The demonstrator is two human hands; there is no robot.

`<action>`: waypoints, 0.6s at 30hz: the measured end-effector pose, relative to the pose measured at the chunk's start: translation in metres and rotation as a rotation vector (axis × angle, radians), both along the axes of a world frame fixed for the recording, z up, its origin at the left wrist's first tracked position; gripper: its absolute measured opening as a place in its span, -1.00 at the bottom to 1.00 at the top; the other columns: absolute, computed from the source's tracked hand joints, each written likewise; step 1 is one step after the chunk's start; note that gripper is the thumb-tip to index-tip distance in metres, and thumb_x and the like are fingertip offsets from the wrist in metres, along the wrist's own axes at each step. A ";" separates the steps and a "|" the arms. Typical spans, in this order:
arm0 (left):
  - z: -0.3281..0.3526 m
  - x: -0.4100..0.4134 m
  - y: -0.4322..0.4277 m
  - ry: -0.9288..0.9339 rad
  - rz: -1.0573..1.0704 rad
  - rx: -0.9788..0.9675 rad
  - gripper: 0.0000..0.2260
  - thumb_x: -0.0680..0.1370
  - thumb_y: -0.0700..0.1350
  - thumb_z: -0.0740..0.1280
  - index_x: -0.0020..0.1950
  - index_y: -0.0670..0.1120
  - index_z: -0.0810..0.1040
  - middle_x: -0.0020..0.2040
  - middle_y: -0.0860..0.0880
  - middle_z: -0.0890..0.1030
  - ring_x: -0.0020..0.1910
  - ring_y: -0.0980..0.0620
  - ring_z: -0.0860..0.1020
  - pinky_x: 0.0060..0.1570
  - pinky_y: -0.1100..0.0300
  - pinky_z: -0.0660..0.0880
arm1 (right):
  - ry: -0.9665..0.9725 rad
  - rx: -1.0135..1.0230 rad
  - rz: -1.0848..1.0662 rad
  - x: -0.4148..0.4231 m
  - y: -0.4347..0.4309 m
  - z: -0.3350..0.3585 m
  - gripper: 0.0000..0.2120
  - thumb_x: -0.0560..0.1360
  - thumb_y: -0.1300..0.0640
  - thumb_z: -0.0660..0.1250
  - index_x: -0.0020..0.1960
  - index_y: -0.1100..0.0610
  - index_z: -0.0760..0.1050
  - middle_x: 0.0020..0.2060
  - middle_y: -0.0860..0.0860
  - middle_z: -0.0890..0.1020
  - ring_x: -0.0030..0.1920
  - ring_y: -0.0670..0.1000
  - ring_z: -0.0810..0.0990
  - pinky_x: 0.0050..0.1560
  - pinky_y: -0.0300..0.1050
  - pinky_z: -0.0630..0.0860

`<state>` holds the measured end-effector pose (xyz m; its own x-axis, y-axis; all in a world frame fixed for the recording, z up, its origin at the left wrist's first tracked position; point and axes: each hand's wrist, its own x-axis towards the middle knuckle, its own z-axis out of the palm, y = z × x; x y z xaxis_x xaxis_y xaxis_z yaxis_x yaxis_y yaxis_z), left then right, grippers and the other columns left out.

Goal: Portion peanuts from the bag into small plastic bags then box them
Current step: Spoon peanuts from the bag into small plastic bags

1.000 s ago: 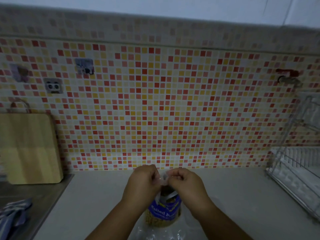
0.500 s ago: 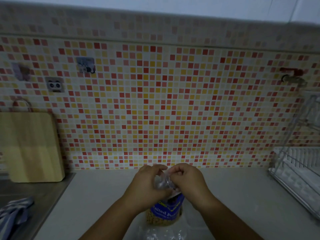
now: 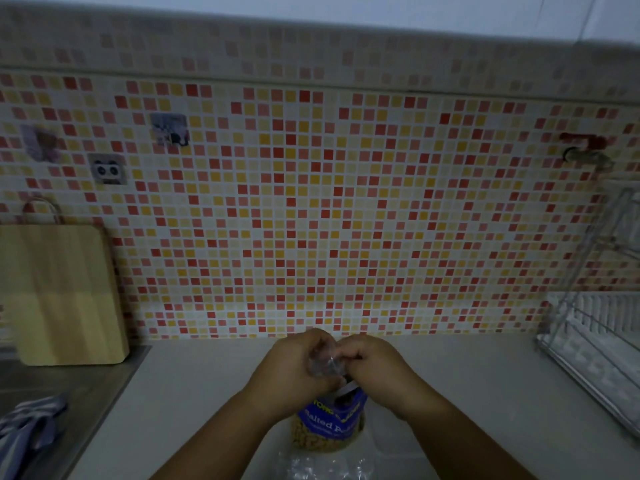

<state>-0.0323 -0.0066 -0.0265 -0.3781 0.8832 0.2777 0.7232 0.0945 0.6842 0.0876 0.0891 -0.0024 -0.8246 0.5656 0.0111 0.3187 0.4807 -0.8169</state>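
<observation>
While the left hand (image 3: 294,372) and right hand (image 3: 377,367) meet above the pale countertop (image 3: 194,393), both pinch a small crumpled clear plastic bag (image 3: 323,363) between closed fingers, just over the open top of the blue-labelled peanut bag (image 3: 329,424) standing upright on the counter below them. More clear plastic (image 3: 325,467) lies at the near edge in front of the peanut bag; a wooden cutting board (image 3: 62,292) leans on the mosaic tile wall (image 3: 311,209) far left, a wire dish rack (image 3: 602,327) sits far right.
</observation>
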 end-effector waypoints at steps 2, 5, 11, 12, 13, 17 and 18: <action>0.000 -0.001 0.000 -0.007 -0.006 -0.004 -0.70 0.33 -0.01 0.50 0.00 0.08 0.53 -0.13 0.17 0.59 -0.13 0.26 0.55 -0.18 0.38 0.48 | 0.039 -0.034 0.025 0.000 0.000 -0.001 -0.71 0.50 0.37 0.20 -0.04 0.14 0.66 0.02 0.09 0.66 0.06 0.00 0.61 0.10 -0.18 0.53; -0.001 -0.005 0.001 -0.049 0.009 -0.017 -0.73 0.34 -0.01 0.50 0.00 0.06 0.56 -0.12 0.13 0.62 -0.13 0.23 0.56 -0.12 0.27 0.53 | 0.065 -0.008 0.046 0.000 0.003 -0.004 -0.70 0.52 0.37 0.19 0.06 0.15 0.65 0.06 0.05 0.63 0.11 -0.02 0.57 0.19 -0.19 0.50; -0.010 -0.016 -0.003 -0.174 0.063 0.004 -0.69 0.31 -0.04 0.54 -0.01 0.10 0.56 -0.03 0.14 0.60 -0.03 0.18 0.55 -0.08 0.30 0.52 | -0.015 0.341 -0.157 -0.002 0.021 -0.013 -0.71 0.54 0.28 0.19 0.01 0.03 0.65 0.10 0.00 0.57 0.09 -0.04 0.50 0.04 -0.34 0.40; -0.011 -0.017 -0.004 -0.211 0.060 0.002 -0.68 0.30 -0.05 0.55 -0.01 0.10 0.55 -0.03 0.12 0.61 -0.02 0.17 0.56 -0.06 0.30 0.53 | -0.065 0.446 -0.160 -0.002 0.024 -0.018 -0.74 0.53 0.24 0.21 0.01 0.02 0.64 0.08 0.00 0.58 0.10 -0.02 0.50 0.06 -0.29 0.39; -0.012 -0.018 -0.005 -0.236 0.063 0.000 -0.67 0.30 -0.06 0.56 -0.02 0.10 0.55 -0.03 0.11 0.62 -0.01 0.17 0.57 -0.07 0.33 0.53 | -0.145 0.556 -0.124 -0.004 0.028 -0.023 -0.77 0.52 0.19 0.23 0.04 0.01 0.63 0.07 0.01 0.59 0.13 0.02 0.49 0.11 -0.22 0.39; -0.015 -0.020 -0.006 -0.279 0.084 0.018 -0.68 0.30 -0.10 0.56 -0.02 0.06 0.55 -0.01 0.08 0.62 -0.01 0.16 0.57 -0.17 0.47 0.48 | -0.604 0.887 0.038 -0.014 0.028 -0.037 -0.76 0.53 0.08 0.25 0.13 0.15 0.56 0.05 0.09 0.58 0.17 0.11 0.41 0.12 -0.06 0.35; -0.015 -0.020 -0.006 -0.286 0.086 0.023 -0.68 0.31 -0.11 0.56 -0.02 0.06 0.56 -0.01 0.09 0.62 -0.01 0.14 0.57 -0.17 0.48 0.48 | -0.658 0.927 0.060 -0.016 0.027 -0.039 -0.75 0.53 0.08 0.26 0.13 0.17 0.55 0.06 0.10 0.58 0.19 0.12 0.41 0.13 -0.04 0.34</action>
